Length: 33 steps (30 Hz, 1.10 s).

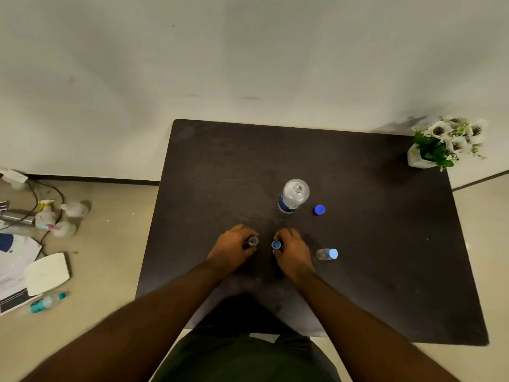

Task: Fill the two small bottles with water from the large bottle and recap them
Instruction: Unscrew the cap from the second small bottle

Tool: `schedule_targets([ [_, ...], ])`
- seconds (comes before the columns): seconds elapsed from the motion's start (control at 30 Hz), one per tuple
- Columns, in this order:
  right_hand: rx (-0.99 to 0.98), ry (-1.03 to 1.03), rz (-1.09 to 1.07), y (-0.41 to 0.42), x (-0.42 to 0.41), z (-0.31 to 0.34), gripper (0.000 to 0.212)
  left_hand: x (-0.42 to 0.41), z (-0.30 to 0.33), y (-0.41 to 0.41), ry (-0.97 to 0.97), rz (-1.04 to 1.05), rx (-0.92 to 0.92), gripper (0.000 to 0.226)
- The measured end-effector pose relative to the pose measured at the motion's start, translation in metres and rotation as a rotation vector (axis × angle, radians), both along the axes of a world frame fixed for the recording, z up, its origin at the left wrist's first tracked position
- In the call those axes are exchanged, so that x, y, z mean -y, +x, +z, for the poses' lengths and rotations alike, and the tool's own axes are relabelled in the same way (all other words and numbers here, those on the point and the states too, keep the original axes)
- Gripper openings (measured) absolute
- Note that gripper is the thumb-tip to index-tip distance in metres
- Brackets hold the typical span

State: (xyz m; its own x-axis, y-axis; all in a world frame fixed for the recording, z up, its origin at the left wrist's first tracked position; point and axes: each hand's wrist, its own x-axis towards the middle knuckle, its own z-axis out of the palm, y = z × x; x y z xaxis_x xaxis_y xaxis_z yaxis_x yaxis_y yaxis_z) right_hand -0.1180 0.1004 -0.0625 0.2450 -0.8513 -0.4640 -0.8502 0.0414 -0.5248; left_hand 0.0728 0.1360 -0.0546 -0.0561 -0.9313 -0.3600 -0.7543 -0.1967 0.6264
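Observation:
On the dark table (pixel 371 244) my left hand (pixel 232 250) grips a small clear bottle (pixel 253 241) that stands upright with its mouth uncovered. Just to its right, my right hand (pixel 292 250) pinches a small blue cap (pixel 276 245) between its fingertips. A second small bottle (pixel 327 254) with a light blue cap on it stands to the right of my right hand. Behind my hands stands the large clear water bottle (pixel 293 196) with a blue label, uncapped. Its dark blue cap (pixel 319 209) lies on the table to its right.
A white vase of white flowers (pixel 443 144) sits at the table's far right corner against the wall. On the floor to the left lie spray bottles (pixel 45 216), cables, papers (pixel 13 260), a white plate (pixel 46 272) and a teal bottle (pixel 48 301).

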Motion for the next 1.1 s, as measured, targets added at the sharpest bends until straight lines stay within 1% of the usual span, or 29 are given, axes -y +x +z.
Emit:
schedule_targets([
  [0.07, -0.013, 0.013, 0.011, 0.000, 0.001, -0.001, 0.021, 0.001, -0.002, -0.001, 0.012, -0.001, -0.001, 0.035],
  [0.13, -0.025, 0.032, 0.014, 0.000, 0.002, 0.000, 0.031, 0.001, -0.005, 0.000, 0.023, 0.014, -0.005, 0.043],
  [0.23, -0.027, 0.038, 0.024, -0.004, -0.002, 0.008, 0.049, 0.001, -0.002, 0.003, 0.070, 0.061, -0.075, 0.077],
  [0.3, 0.000, 0.015, 0.039, -0.008, -0.006, 0.022, 0.056, 0.000, 0.008, 0.006, 0.056, 0.068, -0.098, 0.097],
  [0.33, 0.026, -0.016, 0.049, -0.011, -0.009, 0.031, 0.056, -0.001, 0.014, 0.008, 0.016, 0.065, -0.089, 0.101],
  [0.4, 0.071, -0.121, 0.053, -0.024, -0.014, 0.051, 0.053, -0.005, 0.031, 0.008, -0.148, 0.045, -0.053, 0.100],
  [0.47, 0.059, -0.231, 0.035, -0.044, -0.019, 0.073, 0.048, -0.007, 0.048, 0.001, -0.312, 0.015, -0.054, 0.094],
  [0.53, 0.016, -0.338, -0.025, -0.068, -0.020, 0.088, 0.043, -0.008, 0.060, -0.018, -0.361, -0.046, -0.084, 0.087],
  [0.6, -0.022, -0.372, -0.103, -0.092, -0.019, 0.091, 0.040, -0.006, 0.064, -0.045, -0.340, -0.090, -0.156, 0.084],
  [0.63, -0.052, -0.345, -0.119, -0.102, -0.017, 0.089, 0.041, -0.005, 0.063, -0.060, -0.319, -0.098, -0.194, 0.084],
  [0.77, -0.186, -0.160, -0.029, -0.117, -0.008, 0.071, 0.046, 0.002, 0.035, -0.112, -0.140, -0.086, -0.338, 0.085],
  [0.8, -0.195, -0.142, 0.006, -0.117, -0.006, 0.066, 0.043, 0.004, 0.026, -0.121, -0.101, -0.076, -0.349, 0.085],
  [0.9, -0.196, -0.135, 0.075, -0.115, -0.001, 0.055, 0.026, 0.010, 0.009, -0.137, 0.024, -0.050, -0.310, 0.089],
  [0.93, -0.195, -0.135, 0.082, -0.115, 0.001, 0.053, 0.024, 0.013, 0.004, -0.140, 0.048, -0.042, -0.304, 0.089],
  [1.0, -0.175, -0.137, 0.075, -0.117, 0.004, 0.053, 0.023, 0.016, 0.001, -0.144, 0.049, -0.030, -0.303, 0.086],
  [1.1, -0.075, -0.170, 0.030, -0.124, 0.006, 0.069, 0.022, 0.020, 0.008, -0.144, -0.030, -0.001, -0.330, 0.077],
])
